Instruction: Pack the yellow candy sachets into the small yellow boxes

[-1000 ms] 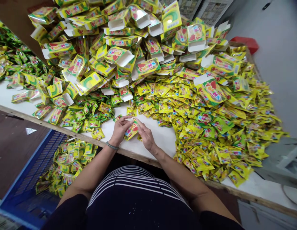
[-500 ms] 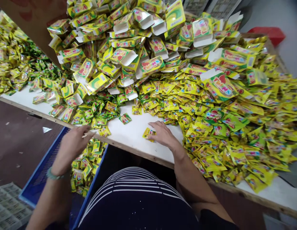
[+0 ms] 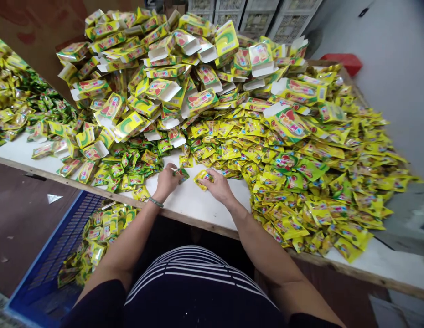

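Observation:
My left hand (image 3: 167, 183), with a beaded bracelet at the wrist, is over the white tabletop near its front edge. Its fingers are closed on the left side of a small green sachet (image 3: 182, 175). Just to the right, my right hand (image 3: 219, 187) pinches a yellow sachet (image 3: 201, 179) between thumb and fingers. The two sachets are close together, with a small gap between them. Beside my left hand lies a heap of small green and yellow sachets (image 3: 126, 168). A large pile of yellow sachets (image 3: 301, 205) spreads to the right of my right hand.
Yellow cartons (image 3: 198, 102) with open white flaps are heaped behind the sachets. A blue crate (image 3: 37, 273) holding filled packs stands below the table edge at left. A brown cardboard box (image 3: 30, 27) is at back left, a red object (image 3: 345, 63) at back right.
My left hand has come up from above the crate to the tabletop and taken hold of the green sachet, shifting it right. My right hand still holds the yellow sachet. The view has shifted.

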Demonstrator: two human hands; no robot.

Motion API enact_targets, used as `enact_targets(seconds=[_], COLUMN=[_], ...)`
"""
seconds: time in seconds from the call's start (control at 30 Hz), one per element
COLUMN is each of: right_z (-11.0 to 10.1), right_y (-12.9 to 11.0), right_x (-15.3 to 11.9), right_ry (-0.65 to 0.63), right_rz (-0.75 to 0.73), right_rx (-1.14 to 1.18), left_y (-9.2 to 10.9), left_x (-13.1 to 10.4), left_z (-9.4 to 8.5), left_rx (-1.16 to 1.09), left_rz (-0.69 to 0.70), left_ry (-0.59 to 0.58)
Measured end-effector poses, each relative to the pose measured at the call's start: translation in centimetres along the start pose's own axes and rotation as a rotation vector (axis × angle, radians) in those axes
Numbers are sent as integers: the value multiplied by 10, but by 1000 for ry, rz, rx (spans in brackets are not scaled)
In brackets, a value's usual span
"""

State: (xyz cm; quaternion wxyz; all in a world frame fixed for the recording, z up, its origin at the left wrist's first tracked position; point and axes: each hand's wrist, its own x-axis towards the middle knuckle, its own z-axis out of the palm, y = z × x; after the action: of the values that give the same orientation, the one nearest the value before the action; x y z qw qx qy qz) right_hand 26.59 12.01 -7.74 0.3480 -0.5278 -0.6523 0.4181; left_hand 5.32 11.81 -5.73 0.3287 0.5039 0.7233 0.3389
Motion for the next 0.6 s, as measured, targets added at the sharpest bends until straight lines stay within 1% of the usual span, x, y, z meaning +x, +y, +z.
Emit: enact_targets(seconds=[0.13, 0.2, 0.23, 0.3, 0.4, 0.5, 0.6], right_z=[-1, -5, -6, -5, 2, 12, 18], right_y=[-3, -6, -7, -8, -5, 1, 6], right_x=[4, 3, 3, 3, 5, 8, 10], right_ry=[76, 148, 181, 213, 219, 239, 218], right_rz=[49, 94, 117, 152, 145, 121, 119], right_rx=[254, 375, 434, 523, 555, 546, 520], left_y=[6, 11, 14, 18, 22, 24, 23], left_x=[-8, -12, -14, -17, -21, -24, -26], left_z=[20, 30, 34, 42, 49, 49, 45], left_rx=[-581, -752, -811, -906, -995, -1023, -1025], left_rz=[-175, -233, -239, -231, -224, -231, -247], left_ry=[-220, -303, -322, -316, -279, -286, -304])
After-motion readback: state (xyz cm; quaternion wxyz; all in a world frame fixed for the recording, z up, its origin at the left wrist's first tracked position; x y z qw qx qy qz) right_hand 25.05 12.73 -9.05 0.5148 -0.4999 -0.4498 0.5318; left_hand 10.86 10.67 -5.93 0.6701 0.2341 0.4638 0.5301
